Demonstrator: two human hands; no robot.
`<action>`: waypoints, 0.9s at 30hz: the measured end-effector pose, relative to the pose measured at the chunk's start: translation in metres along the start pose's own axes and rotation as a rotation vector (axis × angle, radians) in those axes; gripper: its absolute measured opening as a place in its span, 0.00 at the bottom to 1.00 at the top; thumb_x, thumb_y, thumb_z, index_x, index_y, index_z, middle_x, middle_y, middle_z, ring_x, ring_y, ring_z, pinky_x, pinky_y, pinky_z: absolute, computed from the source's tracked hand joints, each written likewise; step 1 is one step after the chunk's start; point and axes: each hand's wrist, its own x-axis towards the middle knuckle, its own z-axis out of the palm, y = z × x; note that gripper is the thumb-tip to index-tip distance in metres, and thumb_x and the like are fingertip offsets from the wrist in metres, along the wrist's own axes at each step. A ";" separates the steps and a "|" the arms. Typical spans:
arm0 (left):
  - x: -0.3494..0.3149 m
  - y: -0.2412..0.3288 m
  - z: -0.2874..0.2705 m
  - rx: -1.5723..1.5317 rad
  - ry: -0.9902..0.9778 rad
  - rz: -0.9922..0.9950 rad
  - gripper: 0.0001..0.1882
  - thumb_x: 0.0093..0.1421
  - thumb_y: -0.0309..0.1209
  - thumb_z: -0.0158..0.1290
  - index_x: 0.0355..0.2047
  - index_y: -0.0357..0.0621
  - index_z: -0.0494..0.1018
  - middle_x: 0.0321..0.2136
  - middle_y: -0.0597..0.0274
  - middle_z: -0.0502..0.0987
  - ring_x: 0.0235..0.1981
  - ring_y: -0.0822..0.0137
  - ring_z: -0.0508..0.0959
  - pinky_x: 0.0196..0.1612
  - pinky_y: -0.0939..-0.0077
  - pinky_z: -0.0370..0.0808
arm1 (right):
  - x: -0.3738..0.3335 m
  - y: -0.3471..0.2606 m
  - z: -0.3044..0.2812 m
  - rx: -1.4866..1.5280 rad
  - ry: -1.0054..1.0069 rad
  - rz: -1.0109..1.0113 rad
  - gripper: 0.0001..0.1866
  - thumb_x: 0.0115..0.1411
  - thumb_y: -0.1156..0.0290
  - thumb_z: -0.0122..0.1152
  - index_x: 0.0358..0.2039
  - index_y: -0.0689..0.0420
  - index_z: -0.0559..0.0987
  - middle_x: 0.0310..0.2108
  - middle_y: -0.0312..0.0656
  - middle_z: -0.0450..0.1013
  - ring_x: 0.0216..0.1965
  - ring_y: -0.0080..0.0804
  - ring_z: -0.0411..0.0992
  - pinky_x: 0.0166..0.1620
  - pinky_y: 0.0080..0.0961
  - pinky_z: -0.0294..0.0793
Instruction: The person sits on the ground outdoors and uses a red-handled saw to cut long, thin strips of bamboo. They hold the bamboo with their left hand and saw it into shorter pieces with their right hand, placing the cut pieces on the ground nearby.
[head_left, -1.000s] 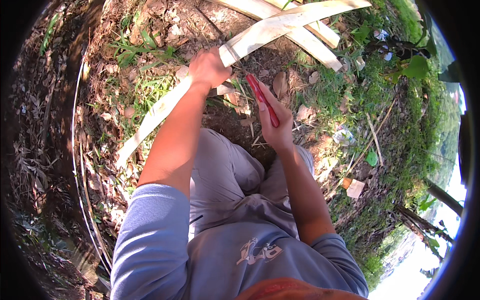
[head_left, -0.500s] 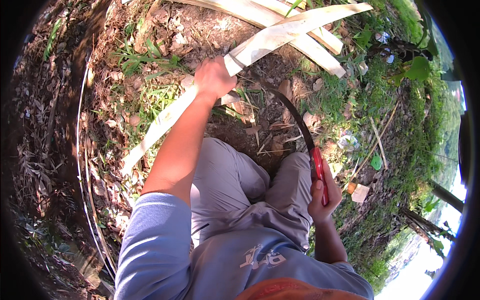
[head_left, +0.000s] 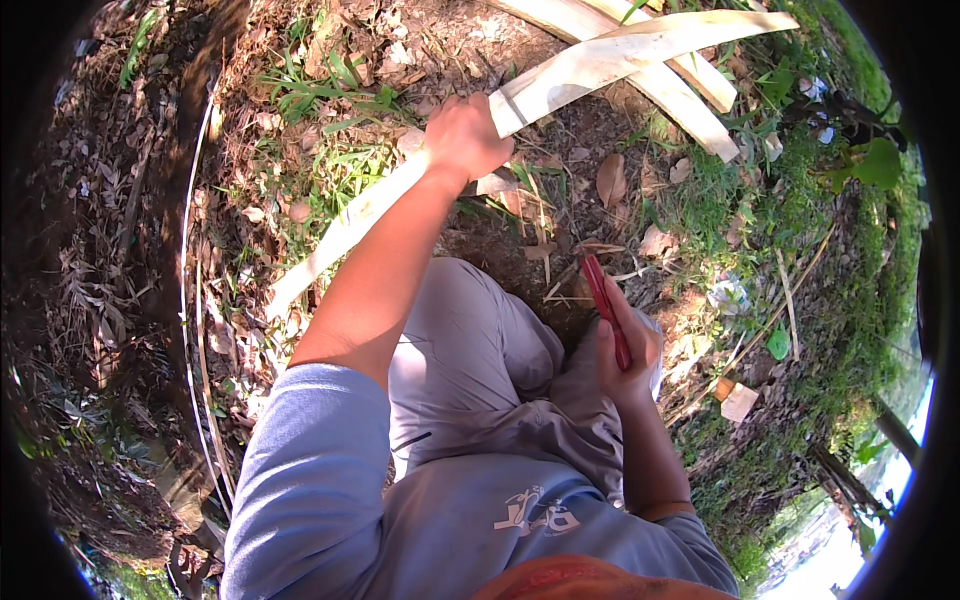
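Note:
My left hand point(head_left: 467, 140) is closed around a long, pale wooden strip point(head_left: 560, 82), which runs from the ground at the lower left up past my fist to the upper right. A dark line crosses the strip just beyond my knuckles. Over my right thigh, my right hand point(head_left: 630, 358) grips the red handle of a sickle point(head_left: 604, 305). Its dark curved blade cannot be made out now. The strip's far part lies across other pale wooden strips point(head_left: 680, 105) on the ground.
Dry leaves and grass tufts point(head_left: 335, 95) cover the soil around my bent knees. Thin sticks point(head_left: 788, 300), a small wood block point(head_left: 738, 402) and a green scrap point(head_left: 778, 342) lie to the right. A long thin cane point(head_left: 190, 270) runs along the left.
The sickle has swung: its handle now tilts up-left and its blade, visible before near my left hand, no longer shows. My right hand has risen slightly. My left hand keeps its grip on the strip.

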 end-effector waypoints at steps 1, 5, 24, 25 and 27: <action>-0.002 -0.001 0.000 0.000 -0.002 -0.009 0.26 0.53 0.43 0.64 0.47 0.37 0.78 0.45 0.46 0.86 0.56 0.50 0.80 0.63 0.56 0.73 | 0.027 -0.008 0.014 0.056 -0.015 0.117 0.25 0.70 0.76 0.58 0.67 0.65 0.78 0.49 0.56 0.85 0.33 0.27 0.83 0.40 0.24 0.80; -0.001 0.005 -0.002 0.010 0.001 -0.008 0.28 0.53 0.44 0.65 0.48 0.37 0.79 0.45 0.46 0.86 0.56 0.51 0.81 0.63 0.56 0.73 | 0.118 0.016 0.056 0.127 0.066 -0.019 0.25 0.71 0.77 0.59 0.68 0.63 0.78 0.50 0.57 0.84 0.37 0.23 0.81 0.44 0.23 0.79; -0.002 -0.001 -0.013 -0.063 -0.122 -0.010 0.25 0.55 0.40 0.63 0.50 0.42 0.79 0.51 0.53 0.84 0.62 0.55 0.77 0.69 0.60 0.69 | -0.103 -0.013 -0.047 -0.150 0.056 0.133 0.28 0.75 0.63 0.57 0.67 0.70 0.76 0.30 0.40 0.76 0.27 0.24 0.74 0.33 0.22 0.71; -0.003 -0.003 -0.012 -0.068 -0.109 -0.004 0.25 0.55 0.40 0.61 0.51 0.42 0.79 0.50 0.52 0.84 0.61 0.55 0.77 0.69 0.60 0.69 | -0.089 -0.020 -0.047 -0.133 0.016 0.165 0.26 0.74 0.66 0.57 0.66 0.71 0.77 0.40 0.50 0.80 0.33 0.32 0.80 0.38 0.25 0.76; -0.005 -0.003 -0.009 -0.072 -0.079 0.001 0.25 0.55 0.39 0.59 0.52 0.42 0.78 0.50 0.51 0.84 0.61 0.54 0.77 0.69 0.60 0.69 | -0.045 -0.008 -0.026 -0.117 -0.008 0.033 0.25 0.73 0.70 0.57 0.66 0.69 0.77 0.51 0.58 0.85 0.39 0.39 0.87 0.43 0.28 0.81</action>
